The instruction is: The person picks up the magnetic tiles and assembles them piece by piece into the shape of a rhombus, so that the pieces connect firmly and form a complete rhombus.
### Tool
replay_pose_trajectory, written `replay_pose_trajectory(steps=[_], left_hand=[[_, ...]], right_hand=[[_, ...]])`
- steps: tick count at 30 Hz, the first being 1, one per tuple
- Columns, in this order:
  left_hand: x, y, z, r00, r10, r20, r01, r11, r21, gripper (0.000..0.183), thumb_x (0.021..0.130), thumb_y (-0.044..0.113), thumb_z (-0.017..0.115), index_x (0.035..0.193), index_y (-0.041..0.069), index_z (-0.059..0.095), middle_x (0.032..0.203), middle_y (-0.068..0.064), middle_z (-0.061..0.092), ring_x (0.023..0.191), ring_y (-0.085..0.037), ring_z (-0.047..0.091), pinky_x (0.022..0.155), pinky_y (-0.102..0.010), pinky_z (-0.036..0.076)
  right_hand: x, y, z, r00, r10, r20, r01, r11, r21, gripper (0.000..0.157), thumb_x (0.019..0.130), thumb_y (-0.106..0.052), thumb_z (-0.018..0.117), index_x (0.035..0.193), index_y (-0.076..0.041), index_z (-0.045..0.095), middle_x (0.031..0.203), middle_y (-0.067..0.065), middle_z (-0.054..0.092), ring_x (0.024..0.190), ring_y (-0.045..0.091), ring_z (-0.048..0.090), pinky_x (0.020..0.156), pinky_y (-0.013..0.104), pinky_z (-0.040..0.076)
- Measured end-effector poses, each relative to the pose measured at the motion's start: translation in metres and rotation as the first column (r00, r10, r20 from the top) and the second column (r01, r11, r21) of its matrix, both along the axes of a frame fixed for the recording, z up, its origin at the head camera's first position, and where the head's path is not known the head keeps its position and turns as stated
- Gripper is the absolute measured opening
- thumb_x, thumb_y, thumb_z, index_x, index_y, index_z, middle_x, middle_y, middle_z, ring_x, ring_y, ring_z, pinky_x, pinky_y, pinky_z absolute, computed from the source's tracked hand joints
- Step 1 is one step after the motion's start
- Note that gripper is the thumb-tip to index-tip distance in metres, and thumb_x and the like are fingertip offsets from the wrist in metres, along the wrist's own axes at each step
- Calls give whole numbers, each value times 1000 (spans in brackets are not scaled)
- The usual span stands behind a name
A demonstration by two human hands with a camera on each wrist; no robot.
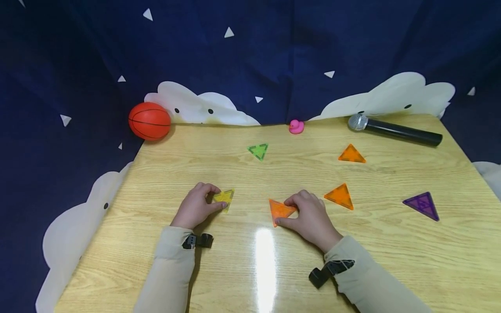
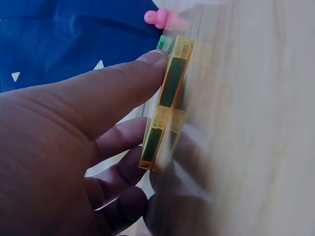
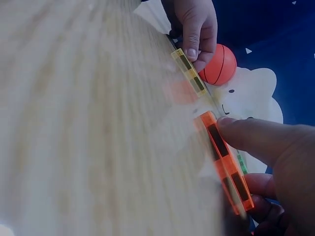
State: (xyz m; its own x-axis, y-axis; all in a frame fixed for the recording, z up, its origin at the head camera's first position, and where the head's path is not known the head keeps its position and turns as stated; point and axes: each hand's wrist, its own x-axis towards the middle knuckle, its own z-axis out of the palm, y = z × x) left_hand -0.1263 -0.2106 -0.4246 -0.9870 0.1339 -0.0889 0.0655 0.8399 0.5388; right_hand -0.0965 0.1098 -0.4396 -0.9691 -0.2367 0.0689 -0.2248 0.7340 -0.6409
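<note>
On the left of the table, my left hand (image 1: 195, 206) pinches a yellow triangular magnetic tile (image 1: 224, 198) between thumb and fingers. In the left wrist view the yellow tile (image 2: 172, 83) shows edge-on, low over the wood, with the thumb along its near side. My right hand (image 1: 312, 218) grips an orange triangular magnetic tile (image 1: 279, 211) by its right side, thumb at the lower edge and fingers at the upper one. The right wrist view shows this orange tile (image 3: 225, 162) edge-on too. A gap of bare wood separates the two held tiles.
Two more orange tiles, one nearer (image 1: 342, 197) and one farther (image 1: 352, 154), lie right of my right hand. A purple tile (image 1: 424, 205) is farther right. Behind are a green tile (image 1: 259, 151), a pink duck (image 1: 296, 127), a red ball (image 1: 150, 121) and a microphone (image 1: 399, 131).
</note>
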Motion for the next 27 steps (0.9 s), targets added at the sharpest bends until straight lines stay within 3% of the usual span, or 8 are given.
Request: replay_pose_trajectory(steps=[27], left_hand=[[3, 24, -2, 999, -50, -23, 49, 999, -7, 46, 81, 38, 84, 115, 10, 68, 110, -5, 61, 100, -26, 55, 90, -44, 44]], right_hand=[[31, 18, 1, 1000, -22, 4, 22, 1000, 5, 47, 72, -47, 88, 100, -15, 71, 96, -5, 58, 89, 15, 52, 87, 44, 34]])
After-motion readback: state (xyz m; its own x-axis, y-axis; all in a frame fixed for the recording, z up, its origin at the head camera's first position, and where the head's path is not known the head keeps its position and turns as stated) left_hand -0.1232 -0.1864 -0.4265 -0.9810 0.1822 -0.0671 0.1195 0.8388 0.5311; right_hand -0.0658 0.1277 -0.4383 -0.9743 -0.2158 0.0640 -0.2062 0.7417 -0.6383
